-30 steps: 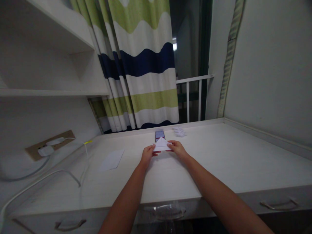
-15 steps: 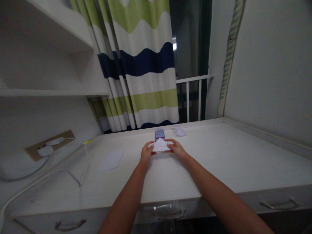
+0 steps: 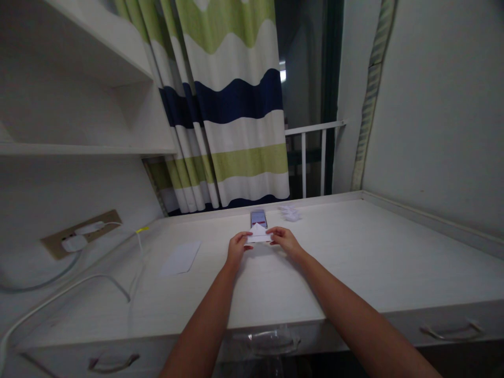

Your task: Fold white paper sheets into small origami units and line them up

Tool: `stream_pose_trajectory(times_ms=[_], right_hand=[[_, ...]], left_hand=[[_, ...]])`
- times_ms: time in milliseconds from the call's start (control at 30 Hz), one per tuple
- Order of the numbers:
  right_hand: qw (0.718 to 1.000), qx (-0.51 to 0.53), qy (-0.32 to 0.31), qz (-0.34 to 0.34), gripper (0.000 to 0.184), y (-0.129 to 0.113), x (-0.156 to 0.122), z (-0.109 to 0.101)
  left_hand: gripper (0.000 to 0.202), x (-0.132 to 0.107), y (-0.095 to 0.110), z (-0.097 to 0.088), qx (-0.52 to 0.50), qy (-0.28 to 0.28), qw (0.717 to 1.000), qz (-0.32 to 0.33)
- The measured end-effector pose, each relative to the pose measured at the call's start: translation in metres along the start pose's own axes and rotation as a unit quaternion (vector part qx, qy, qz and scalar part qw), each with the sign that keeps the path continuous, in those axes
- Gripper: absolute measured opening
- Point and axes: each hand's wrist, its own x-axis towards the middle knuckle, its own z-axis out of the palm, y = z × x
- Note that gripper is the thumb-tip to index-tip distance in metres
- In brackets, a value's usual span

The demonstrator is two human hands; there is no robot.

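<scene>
Between both hands is a folded white paper [image 3: 259,234], with a pointed peak at the top and a flat band along its lower edge. My left hand [image 3: 237,247] grips its left end between thumb and fingers. At the right end, my right hand [image 3: 286,240] pinches the paper, fingertips on its upper edge. Just behind the paper's peak a phone [image 3: 258,216] with a lit screen shows; its lower part is hidden by the paper.
White crumpled paper pieces [image 3: 289,212] lie at the desk's back edge. To the left are a flat white sheet [image 3: 181,258] and a white cable [image 3: 114,281]. A wall socket with plugs [image 3: 74,242] is at far left. A striped curtain [image 3: 244,100] hangs behind the white desk [image 3: 374,252].
The fingers have shifted slightly on the paper: the left thumb sits higher, and the right fingertips have moved onto the upper edge. The paper stays in nearly the same place.
</scene>
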Motion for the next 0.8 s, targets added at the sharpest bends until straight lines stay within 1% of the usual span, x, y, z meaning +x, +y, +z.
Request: stream_pose_trajectory(times_ms=[133, 233, 300, 400, 500, 800], right_hand=[[1.000, -0.022, 0.002, -0.015, 0.026, 0.0010, -0.0003, -0.0012], [1.000, -0.010, -0.006, -0.026, 0.030, 0.0026, -0.0003, -0.0024], [1.000, -0.009, -0.003, -0.027, 0.029, 0.0033, -0.0001, -0.0031], [1.000, -0.009, 0.017, -0.019, 0.026, 0.0032, 0.0004, -0.0035], [0.999, -0.003, 0.035, -0.011, 0.026, 0.0021, 0.0008, -0.0034], [0.999, -0.013, 0.042, -0.016, 0.027, -0.0014, -0.0008, -0.0036]], left_hand=[[0.032, -0.0006, 0.0014, 0.0020, 0.017, -0.026, 1.000, 0.004], [0.035, -0.0003, 0.0019, 0.0025, 0.036, -0.021, 0.999, 0.008], [0.035, 0.0001, 0.0023, 0.0024, 0.047, -0.012, 0.999, 0.013], [0.034, 0.0001, 0.0035, 0.0024, 0.056, -0.001, 0.998, 0.020], [0.034, -0.0008, 0.0047, 0.0023, 0.064, 0.008, 0.998, 0.024], [0.032, 0.0000, 0.0034, -0.0001, 0.087, 0.014, 0.995, 0.045]])
